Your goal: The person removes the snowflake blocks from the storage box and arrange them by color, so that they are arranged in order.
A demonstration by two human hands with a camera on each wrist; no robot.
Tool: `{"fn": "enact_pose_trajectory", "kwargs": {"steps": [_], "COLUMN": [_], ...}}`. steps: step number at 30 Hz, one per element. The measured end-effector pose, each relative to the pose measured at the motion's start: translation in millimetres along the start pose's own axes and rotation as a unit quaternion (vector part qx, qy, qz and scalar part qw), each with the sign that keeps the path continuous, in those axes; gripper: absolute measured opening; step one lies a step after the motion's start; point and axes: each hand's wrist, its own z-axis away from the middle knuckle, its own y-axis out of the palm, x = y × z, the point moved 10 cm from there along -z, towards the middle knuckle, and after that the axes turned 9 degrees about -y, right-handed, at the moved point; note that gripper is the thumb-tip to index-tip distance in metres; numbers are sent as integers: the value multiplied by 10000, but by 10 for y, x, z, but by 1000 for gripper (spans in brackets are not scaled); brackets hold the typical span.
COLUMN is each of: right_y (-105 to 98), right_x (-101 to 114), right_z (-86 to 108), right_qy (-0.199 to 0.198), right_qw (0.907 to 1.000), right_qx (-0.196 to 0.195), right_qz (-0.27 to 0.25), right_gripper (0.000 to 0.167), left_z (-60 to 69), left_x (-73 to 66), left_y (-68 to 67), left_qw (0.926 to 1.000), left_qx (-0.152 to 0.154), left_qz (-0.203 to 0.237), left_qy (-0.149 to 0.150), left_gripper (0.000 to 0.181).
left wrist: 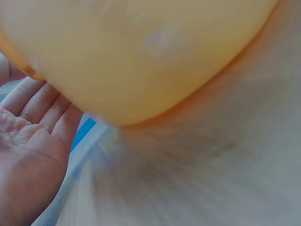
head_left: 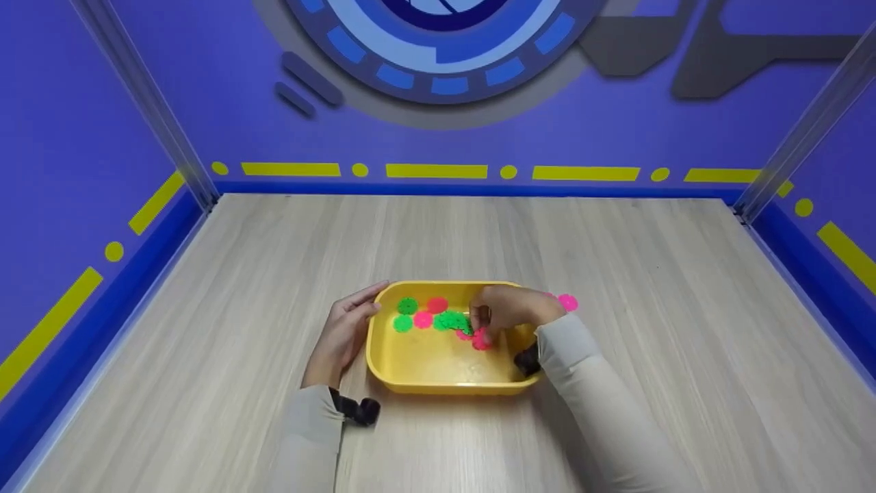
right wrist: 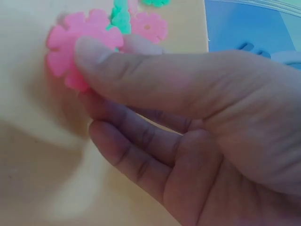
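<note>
A yellow plastic tray rests on the table, tilted in the left wrist view. My left hand holds its left rim, the thumb at the edge and the fingers stretched along the outer wall. Inside the tray, my right hand pinches a pink snowflake disc between thumb and fingers. Beside it in the tray sits a cluster of green snowflake discs. Farther left lie loose pieces, among them a green disc, a pink disc and a red-pink disc.
Outside the tray, a pink disc lies on the wooden table just past my right wrist. Blue-purple panels with yellow marks stand at the back and both sides. A small black camera is strapped at my left wrist.
</note>
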Motion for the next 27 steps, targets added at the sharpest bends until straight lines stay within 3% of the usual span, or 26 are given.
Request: {"fn": "enact_pose_trajectory", "kwargs": {"steps": [16,27], "right_y": [-127,-247], "right_x": [107,186], "right_z": [43,106], "right_qy": [-535,-865], "right_qw": [9984,9956], "right_qx": [-154,-370], "right_qz": [-29,-11], "right_gripper": [13,12], "left_z": [6,2], "left_x": [16,6], "left_y": [-7,-10], "left_qw": [9997,9998], "left_qx": [-145,-127], "left_qz": [53,5], "left_qy": [-197,-136], "left_gripper": [47,47]}}
